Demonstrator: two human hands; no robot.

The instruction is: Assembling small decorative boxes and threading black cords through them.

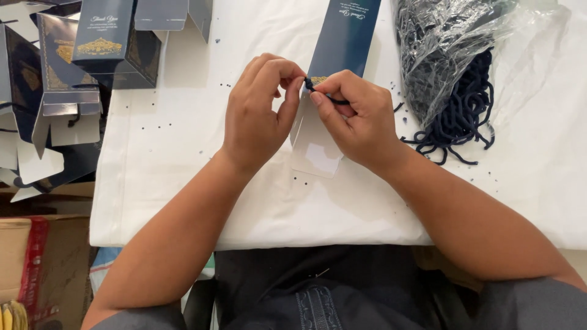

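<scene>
Threading a dark cord (330,96) at the edge of a flat navy bag blank (342,43), both hands meet just above the middle of the frame. The right hand (361,116) pinches the cord between thumb and forefinger, the other fingers curled around its trailing end. The left hand (257,110) is clenched beside it, fingertips pressed toward the cord's tip; whether they actually grip the tip or only steady the blank I cannot tell. As a judgement, this goes best with the cord end kept short and stiff between the pinching fingers and the blank held flat, so the tip does not fray or slip.

The blank runs from the top centre down under the hands, navy with a small pale script mark near the top and a white flap (315,153) at its lower end. At upper left lies a heap of boxes (92,49), navy with gold ornament and silvery-white flaps. At upper right a clear plastic bag (446,49) holds a bundle of cords (465,110), some spilling onto the white counter (171,171). A brown carton (36,269) sits at lower left.
</scene>
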